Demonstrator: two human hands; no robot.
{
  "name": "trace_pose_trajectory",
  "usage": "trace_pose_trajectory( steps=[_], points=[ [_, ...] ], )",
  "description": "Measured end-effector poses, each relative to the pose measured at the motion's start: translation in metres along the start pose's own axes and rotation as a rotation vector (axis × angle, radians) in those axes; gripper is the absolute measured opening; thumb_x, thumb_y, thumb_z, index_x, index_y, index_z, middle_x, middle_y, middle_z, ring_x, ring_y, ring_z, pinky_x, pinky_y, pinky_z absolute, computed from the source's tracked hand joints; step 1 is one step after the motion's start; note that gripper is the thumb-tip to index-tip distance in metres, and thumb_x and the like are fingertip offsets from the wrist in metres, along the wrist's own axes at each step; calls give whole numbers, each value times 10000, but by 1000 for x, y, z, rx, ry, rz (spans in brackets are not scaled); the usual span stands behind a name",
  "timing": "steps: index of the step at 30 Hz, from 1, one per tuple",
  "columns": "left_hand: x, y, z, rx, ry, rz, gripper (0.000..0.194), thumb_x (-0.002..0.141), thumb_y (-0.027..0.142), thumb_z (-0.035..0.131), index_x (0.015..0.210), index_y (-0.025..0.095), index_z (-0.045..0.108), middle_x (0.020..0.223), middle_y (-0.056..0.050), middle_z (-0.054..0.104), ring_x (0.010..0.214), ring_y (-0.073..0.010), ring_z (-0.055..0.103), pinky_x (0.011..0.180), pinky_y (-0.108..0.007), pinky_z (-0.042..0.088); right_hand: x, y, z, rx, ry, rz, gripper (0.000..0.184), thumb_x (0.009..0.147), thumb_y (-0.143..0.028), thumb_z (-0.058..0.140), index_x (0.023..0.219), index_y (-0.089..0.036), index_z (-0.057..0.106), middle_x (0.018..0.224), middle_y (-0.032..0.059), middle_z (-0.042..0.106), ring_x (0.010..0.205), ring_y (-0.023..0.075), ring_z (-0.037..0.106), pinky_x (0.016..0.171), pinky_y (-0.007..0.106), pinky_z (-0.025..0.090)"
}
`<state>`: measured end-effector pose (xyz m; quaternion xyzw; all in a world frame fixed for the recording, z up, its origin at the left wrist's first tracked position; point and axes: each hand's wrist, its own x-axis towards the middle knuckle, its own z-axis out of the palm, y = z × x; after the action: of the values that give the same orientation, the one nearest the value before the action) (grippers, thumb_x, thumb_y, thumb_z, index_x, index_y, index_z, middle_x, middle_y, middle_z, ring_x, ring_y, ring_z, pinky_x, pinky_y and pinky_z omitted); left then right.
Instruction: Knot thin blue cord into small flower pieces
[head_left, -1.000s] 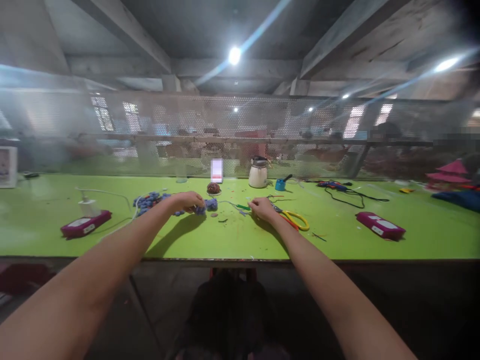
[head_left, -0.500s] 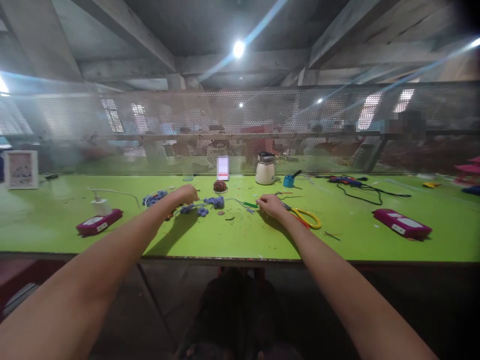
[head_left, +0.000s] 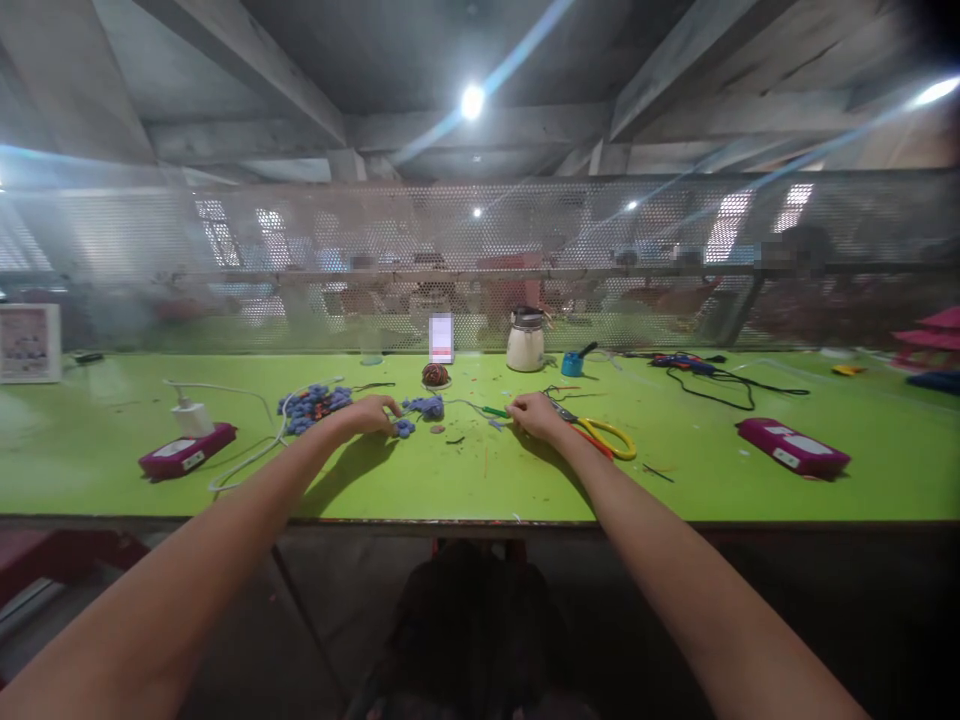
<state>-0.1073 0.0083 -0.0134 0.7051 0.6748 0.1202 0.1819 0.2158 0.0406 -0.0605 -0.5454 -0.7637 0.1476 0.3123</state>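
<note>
My right hand [head_left: 531, 414] rests on the green table, its fingers pinched on a green crochet hook [head_left: 495, 412] that points left. A thin pale strand runs from near the hook's tip toward a blue-purple crocheted piece [head_left: 426, 407]. My left hand [head_left: 373, 414] is low over the table, its thumb and fingers apart, beside a small blue-purple crocheted flower [head_left: 404, 429]. Whatever lies under the palm is hidden. Left of that hand sits a pile of blue-purple crocheted pieces [head_left: 311, 405]. Yellow-handled scissors [head_left: 613, 438] lie just right of my right hand.
Behind stand a ball of dark multicoloured yarn [head_left: 435, 375], a lit phone [head_left: 442, 338], a cream jug [head_left: 526, 345] and a blue pot [head_left: 573, 364]. Purple power strips [head_left: 187, 452] lie left and right. A white cable [head_left: 251, 462] loops near my left forearm. A perforated screen [head_left: 480, 230] borders the back.
My left hand has lowered toward the small crocheted flowers and its fingers have spread. More of the pile beside it shows. My right hand keeps its pinch on the crochet hook.
</note>
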Motion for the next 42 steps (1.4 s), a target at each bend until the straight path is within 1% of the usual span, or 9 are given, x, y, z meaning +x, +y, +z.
trace_pose_trajectory(
  steps=[3, 6, 11, 13, 22, 26, 32, 37, 42],
  points=[
    [3, 1, -10, -5, -6, 5, 516, 620, 239, 602, 1128, 142, 593, 683, -19, 624, 575, -137, 530, 523, -226, 390, 0, -2, -1, -20, 15, -2, 284, 799, -272, 482, 660, -110, 669, 499, 30, 605, 486, 116, 536, 539, 200, 393],
    [5, 2, -16, 12, -21, 24, 522, 589, 253, 621, 1103, 159, 626, 701, -10, 620, 604, -142, 523, 535, -227, 384, 0, -3, -2, -40, 22, -8, 284, 803, -270, 489, 657, -114, 676, 506, 37, 612, 531, 123, 543, 573, 203, 391],
    [11, -1, -12, 17, -176, 117, 519, 550, 261, 657, 1064, 192, 664, 723, 2, 623, 657, -144, 523, 578, -224, 402, 2, -1, 0, -68, 12, -24, 274, 801, -269, 501, 663, -117, 683, 506, 35, 610, 540, 122, 537, 567, 203, 377],
    [14, -3, -7, 19, -200, 122, 505, 543, 247, 665, 1046, 197, 675, 721, 4, 625, 658, -139, 521, 595, -223, 409, 3, 1, 1, -80, 6, -31, 269, 801, -266, 503, 668, -117, 683, 513, 33, 612, 533, 119, 531, 556, 205, 370],
    [17, -12, 3, -82, -197, 146, 459, 558, 212, 645, 1015, 174, 678, 793, -28, 671, 719, -154, 561, 643, -224, 427, 4, 1, 2, -127, -7, -78, 260, 797, -263, 518, 678, -108, 689, 577, 48, 639, 560, 120, 528, 568, 209, 359],
    [15, -9, 4, 15, -149, 150, 470, 557, 202, 624, 1022, 179, 683, 788, -16, 666, 729, -158, 561, 638, -219, 419, 2, -1, 1, -138, -7, -86, 245, 790, -242, 522, 682, -106, 695, 615, 61, 658, 581, 120, 532, 572, 207, 355],
    [13, 2, 0, 138, -96, 177, 472, 510, 214, 622, 974, 213, 710, 689, 20, 611, 651, -144, 516, 581, -221, 381, -1, -6, -2, -147, -22, -79, 240, 794, -221, 518, 690, -109, 702, 603, 53, 656, 592, 120, 544, 570, 199, 357],
    [13, -5, -12, 24, -111, 175, 503, 565, 297, 586, 1046, 185, 682, 710, -9, 619, 663, -160, 520, 591, -241, 391, -2, -7, -2, -143, -36, -69, 249, 809, -239, 515, 702, -112, 701, 618, 61, 666, 572, 119, 541, 560, 203, 359],
    [21, -15, -8, 29, -176, 196, 538, 516, 227, 598, 1047, 180, 670, 746, -4, 642, 689, -153, 543, 617, -232, 402, 0, -6, -1, -143, -45, -74, 250, 800, -240, 521, 691, -111, 705, 624, 65, 668, 574, 122, 541, 560, 206, 360]
  ],
)
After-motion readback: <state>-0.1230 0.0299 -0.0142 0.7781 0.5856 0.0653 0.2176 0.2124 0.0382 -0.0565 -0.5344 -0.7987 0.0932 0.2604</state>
